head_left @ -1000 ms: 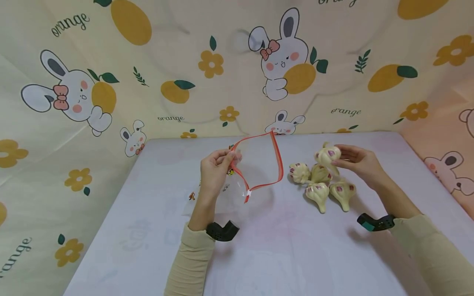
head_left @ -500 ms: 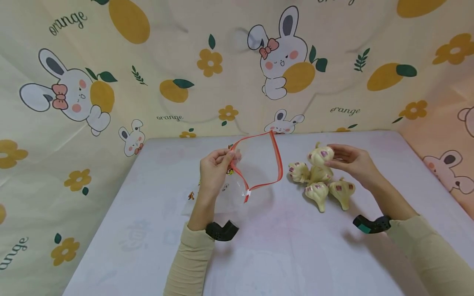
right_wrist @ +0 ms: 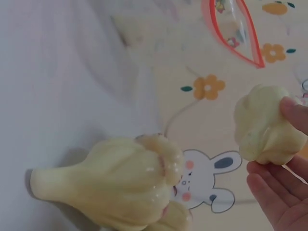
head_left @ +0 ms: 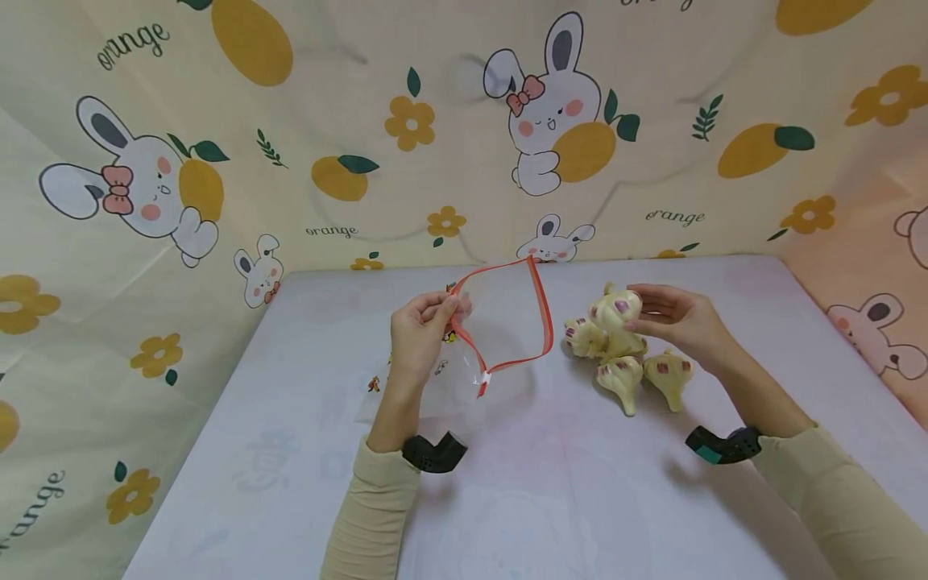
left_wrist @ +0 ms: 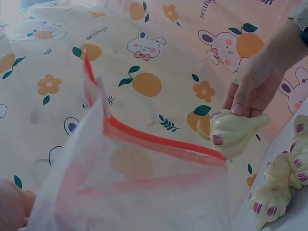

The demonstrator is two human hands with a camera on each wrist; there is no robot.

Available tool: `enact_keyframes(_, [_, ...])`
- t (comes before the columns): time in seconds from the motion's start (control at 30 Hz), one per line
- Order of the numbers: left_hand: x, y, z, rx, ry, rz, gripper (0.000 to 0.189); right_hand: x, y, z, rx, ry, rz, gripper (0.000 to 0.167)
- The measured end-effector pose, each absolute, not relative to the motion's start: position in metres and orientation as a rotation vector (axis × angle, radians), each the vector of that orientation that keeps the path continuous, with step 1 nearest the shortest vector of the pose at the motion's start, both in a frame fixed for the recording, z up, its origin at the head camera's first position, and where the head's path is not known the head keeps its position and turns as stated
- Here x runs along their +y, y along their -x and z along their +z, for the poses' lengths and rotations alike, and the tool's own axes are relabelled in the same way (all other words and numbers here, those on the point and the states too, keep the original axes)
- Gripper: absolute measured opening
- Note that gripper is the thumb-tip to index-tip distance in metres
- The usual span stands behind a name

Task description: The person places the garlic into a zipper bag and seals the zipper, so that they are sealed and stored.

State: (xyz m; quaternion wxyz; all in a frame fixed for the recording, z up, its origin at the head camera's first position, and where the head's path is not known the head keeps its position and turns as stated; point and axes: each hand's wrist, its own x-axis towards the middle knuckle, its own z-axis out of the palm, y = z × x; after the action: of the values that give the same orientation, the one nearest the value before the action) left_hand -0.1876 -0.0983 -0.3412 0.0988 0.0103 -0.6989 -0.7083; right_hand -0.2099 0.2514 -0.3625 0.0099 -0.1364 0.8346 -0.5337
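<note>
In the head view my left hand [head_left: 420, 334] pinches the edge of a clear zip bag [head_left: 503, 318] whose red-trimmed mouth gapes toward the right. Small cartoon prints show on the bag's side. My right hand [head_left: 685, 322] grips a garlic bulb [head_left: 616, 308], raised over the other bulbs and apart from the bag. In the right wrist view, thumb and fingers hold this garlic bulb [right_wrist: 267, 125] from the side. Below it on the table lie several more garlic bulbs [head_left: 621, 379], pale with purple patches. The held bulb partly covers one of them.
A white table [head_left: 507, 499] carries everything, with a patterned cloth [head_left: 449, 105] of rabbits and oranges rising behind it. Each wrist wears a black device [head_left: 435, 453]. In the left wrist view the bag's red rim [left_wrist: 163, 139] stands between the left hand and the held bulb.
My right hand has moved left with the garlic bulb, closer to the bag's mouth. The left hand and bag have stayed nearly still.
</note>
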Motion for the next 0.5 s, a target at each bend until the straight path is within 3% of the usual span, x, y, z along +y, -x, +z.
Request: enact_keyframes(0.5, [-0.097,0.187,-0.342,-2.067,-0.026,-2.121,0.02,0.239,0.204,-0.353,2.615,0.432,-1.628,0.055])
